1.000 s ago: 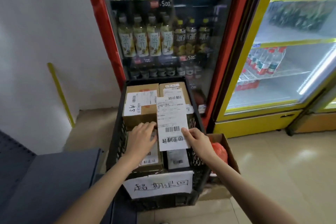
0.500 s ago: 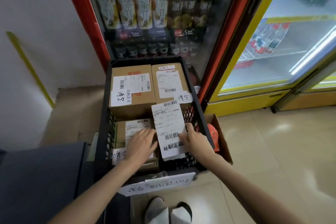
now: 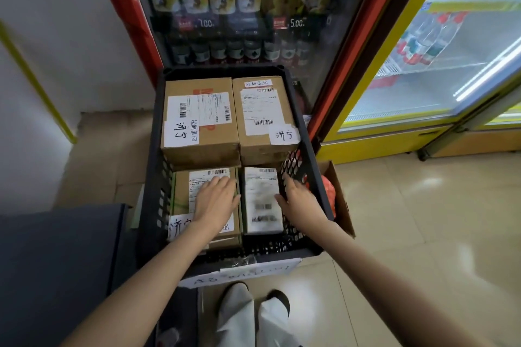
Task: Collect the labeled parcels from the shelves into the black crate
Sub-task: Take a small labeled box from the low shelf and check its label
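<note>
Drink fridges (image 3: 253,8) stand behind the crate (image 3: 310,149), where the flat left hand (image 3: 215,200) presses a box (image 3: 180,197) and the loosely open right hand (image 3: 298,200) touches a white parcel (image 3: 260,191).

Black crate (image 3: 306,166), four labeled parcels (image 3: 200,121) inside

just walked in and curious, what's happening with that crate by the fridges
A person is packing labeled parcels into a black crate on the floor in front of drink fridges. The left hand rests flat on a near-left box. The right hand touches the right edge of a white parcel lying beside it. Two bigger boxes fill the far half.
</note>
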Action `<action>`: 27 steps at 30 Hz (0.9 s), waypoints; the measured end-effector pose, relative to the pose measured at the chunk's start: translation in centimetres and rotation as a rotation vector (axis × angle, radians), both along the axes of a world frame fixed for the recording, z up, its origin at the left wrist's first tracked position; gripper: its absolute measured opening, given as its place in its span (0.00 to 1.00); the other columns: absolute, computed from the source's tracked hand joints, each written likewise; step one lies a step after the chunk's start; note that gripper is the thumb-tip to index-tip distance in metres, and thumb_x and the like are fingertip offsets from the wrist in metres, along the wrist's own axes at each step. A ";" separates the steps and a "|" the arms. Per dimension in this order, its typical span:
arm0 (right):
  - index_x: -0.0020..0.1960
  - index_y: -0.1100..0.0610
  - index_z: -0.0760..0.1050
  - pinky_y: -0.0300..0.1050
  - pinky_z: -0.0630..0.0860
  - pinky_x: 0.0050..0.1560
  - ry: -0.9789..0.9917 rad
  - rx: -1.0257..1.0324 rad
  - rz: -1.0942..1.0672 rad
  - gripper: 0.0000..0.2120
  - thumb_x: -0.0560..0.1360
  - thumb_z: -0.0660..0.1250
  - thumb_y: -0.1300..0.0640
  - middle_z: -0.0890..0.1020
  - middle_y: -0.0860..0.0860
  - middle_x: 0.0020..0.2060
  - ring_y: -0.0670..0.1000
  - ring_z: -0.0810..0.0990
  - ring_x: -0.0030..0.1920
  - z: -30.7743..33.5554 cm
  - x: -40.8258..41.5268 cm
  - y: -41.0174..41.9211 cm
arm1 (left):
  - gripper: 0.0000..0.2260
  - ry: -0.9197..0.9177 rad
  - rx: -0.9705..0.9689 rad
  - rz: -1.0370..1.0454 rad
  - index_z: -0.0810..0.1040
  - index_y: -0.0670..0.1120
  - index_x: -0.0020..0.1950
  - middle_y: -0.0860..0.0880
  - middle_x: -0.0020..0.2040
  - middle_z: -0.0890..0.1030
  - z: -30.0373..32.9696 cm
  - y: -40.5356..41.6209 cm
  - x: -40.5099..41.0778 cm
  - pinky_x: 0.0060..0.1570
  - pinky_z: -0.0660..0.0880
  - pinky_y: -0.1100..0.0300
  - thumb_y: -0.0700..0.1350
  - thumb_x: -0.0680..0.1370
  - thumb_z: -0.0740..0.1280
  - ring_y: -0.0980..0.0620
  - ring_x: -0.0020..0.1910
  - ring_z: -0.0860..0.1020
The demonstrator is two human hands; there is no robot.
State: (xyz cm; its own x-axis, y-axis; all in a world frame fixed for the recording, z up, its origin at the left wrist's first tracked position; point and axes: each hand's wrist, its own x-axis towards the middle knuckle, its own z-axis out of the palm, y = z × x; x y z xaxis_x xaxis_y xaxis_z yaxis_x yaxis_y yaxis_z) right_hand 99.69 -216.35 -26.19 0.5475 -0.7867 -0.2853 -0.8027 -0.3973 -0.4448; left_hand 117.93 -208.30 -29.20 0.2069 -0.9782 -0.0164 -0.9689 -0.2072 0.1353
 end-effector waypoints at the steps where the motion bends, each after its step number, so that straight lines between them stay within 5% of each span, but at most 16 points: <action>1: 0.75 0.60 0.56 0.50 0.67 0.65 -0.011 -0.004 0.004 0.27 0.80 0.60 0.54 0.71 0.59 0.67 0.59 0.69 0.66 0.0 0.0 0.0 | 0.17 0.001 -0.016 -0.005 0.71 0.47 0.66 0.50 0.61 0.75 0.1 0.1 0.0 0.58 0.68 0.56 0.52 0.79 0.58 0.51 0.60 0.71; 18: 0.68 0.58 0.66 0.49 0.71 0.59 -0.114 -0.180 0.209 0.18 0.80 0.58 0.52 0.75 0.56 0.59 0.57 0.74 0.60 1.9 3.3 -1.5 | 0.10 -0.068 -0.253 0.001 0.78 0.47 0.52 0.51 0.46 0.80 4.6 1.5 2.1 0.44 0.73 0.55 0.49 0.74 0.68 0.50 0.46 0.77; 27: 0.53 0.53 0.74 0.49 0.68 0.53 -0.171 -0.536 0.583 0.09 0.77 0.62 0.51 0.79 0.51 0.48 0.55 0.77 0.50 4.6 5.6 -3.7 | 0.06 -0.023 -0.334 0.256 0.76 0.51 0.48 0.55 0.44 0.79 7.4 6.3 -0.3 0.44 0.69 0.61 0.49 0.73 0.69 0.54 0.44 0.75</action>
